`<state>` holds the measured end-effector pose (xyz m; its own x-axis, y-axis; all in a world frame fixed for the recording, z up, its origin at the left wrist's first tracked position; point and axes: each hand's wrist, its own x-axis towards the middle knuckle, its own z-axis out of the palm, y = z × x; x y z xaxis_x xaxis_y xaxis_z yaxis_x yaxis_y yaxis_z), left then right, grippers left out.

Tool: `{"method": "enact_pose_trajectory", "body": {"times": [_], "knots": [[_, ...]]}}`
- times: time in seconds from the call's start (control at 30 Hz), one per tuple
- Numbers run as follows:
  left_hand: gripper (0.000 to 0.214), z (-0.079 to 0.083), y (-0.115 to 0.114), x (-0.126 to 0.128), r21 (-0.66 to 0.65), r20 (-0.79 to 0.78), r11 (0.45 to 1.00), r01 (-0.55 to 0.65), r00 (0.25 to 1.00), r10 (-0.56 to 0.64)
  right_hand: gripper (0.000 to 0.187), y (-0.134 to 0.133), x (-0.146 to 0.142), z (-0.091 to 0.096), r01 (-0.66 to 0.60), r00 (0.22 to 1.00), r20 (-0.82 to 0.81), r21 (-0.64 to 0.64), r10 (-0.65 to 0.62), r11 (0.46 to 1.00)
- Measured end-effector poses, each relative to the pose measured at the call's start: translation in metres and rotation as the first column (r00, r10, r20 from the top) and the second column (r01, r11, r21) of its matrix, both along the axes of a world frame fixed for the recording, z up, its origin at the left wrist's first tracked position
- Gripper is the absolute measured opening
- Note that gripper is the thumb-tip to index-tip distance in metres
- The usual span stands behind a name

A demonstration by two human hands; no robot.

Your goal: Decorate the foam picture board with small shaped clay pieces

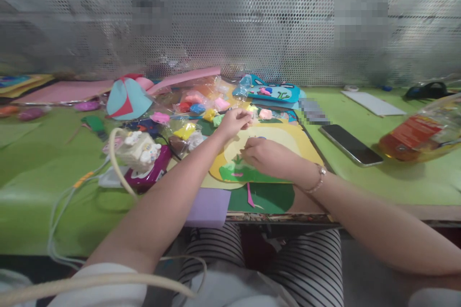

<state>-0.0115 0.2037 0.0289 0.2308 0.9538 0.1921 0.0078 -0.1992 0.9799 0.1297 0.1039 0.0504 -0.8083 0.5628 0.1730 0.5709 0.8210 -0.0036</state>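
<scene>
My left hand (235, 124) hovers over the top edge of a yellow paper picture (309, 148), fingers curled and tips together near small lumps of soft clay. Anything between those fingertips is too small to make out. Lower on the picture, my right hand (265, 154) is closed in a pinch, its fingertips hidden, just above a green clay plant (236, 159). Green clay ground with a pink spot (236, 174) covers the picture's bottom left. A peach clay lump (265, 114) and a light green lump (218, 120) lie beyond my left hand.
Bagged clay (190, 105) in several colours lies behind. To the left stand a purple power bank (151, 172) with cables and a light-blue paper piece (127, 98). A phone (351, 145) and a tilted bottle (414, 134) lie right. A perforated metal panel (252, 24) rises behind.
</scene>
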Motion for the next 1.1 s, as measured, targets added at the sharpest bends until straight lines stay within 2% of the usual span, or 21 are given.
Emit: {"method": "enact_pose_trajectory", "body": {"times": [0.13,0.23,0.3,0.43,0.6,0.73,0.87,0.93,0.97,1.03,1.1], "knots": [[0.018,0.001,-0.001,-0.001,0.028,-0.016,0.999,0.026,1.0,-0.026,0.027,0.008,0.006,0.008,0.169,0.96,-0.225,-0.001,-0.165,0.986],[0.029,0.001,-0.002,-0.001,0.043,-0.007,0.996,0.081,0.997,-0.081,0.021,0.019,0.015,0.012,0.235,0.887,-0.42,0.058,-0.19,0.97],[0.034,0.002,-0.006,0.001,0.029,-0.014,0.989,0.143,0.99,-0.143,0.015,0.026,0.021,0.012,0.26,0.848,-0.493,0.069,-0.193,0.963],[0.036,0.007,-0.015,0.006,-0.051,-0.04,0.963,0.264,0.963,-0.266,0.006,0.037,0.026,0.008,0.281,0.825,-0.515,0.016,-0.234,0.959],[0.04,0.014,-0.022,0.007,-0.079,0.04,0.979,0.189,0.982,-0.186,0.007,0.045,0.026,0.003,0.29,0.781,-0.565,-0.047,-0.265,0.956],[0.038,0.013,-0.024,0.009,-0.05,0.015,0.983,0.176,0.984,-0.176,0.005,0.046,0.027,0.003,0.306,0.749,-0.597,-0.071,-0.287,0.949],[0.031,0.012,-0.027,0.011,0.069,-0.07,0.983,0.171,0.984,-0.167,0.006,0.045,0.026,0.005,0.32,0.757,-0.583,-0.063,-0.295,0.945],[0.026,0.014,-0.027,0.008,0.205,-0.212,0.974,0.102,0.976,-0.057,0.007,0.046,0.026,0.004,0.325,0.759,-0.58,-0.06,-0.298,0.944],[0.025,0.014,-0.025,0.005,0.293,-0.289,0.955,0.042,0.956,0.047,0.008,0.046,0.027,0.004,0.328,0.757,-0.578,-0.066,-0.304,0.942],[0.027,0.015,-0.02,-0.003,0.467,-0.405,0.88,-0.088,0.863,0.301,0.01,0.049,0.028,0.003,0.341,0.749,-0.575,-0.092,-0.329,0.936],[0.029,0.013,-0.014,-0.011,0.556,-0.489,0.813,-0.174,0.722,0.49,0.01,0.053,0.031,0.002,0.358,0.733,-0.578,-0.122,-0.36,0.925]]}}
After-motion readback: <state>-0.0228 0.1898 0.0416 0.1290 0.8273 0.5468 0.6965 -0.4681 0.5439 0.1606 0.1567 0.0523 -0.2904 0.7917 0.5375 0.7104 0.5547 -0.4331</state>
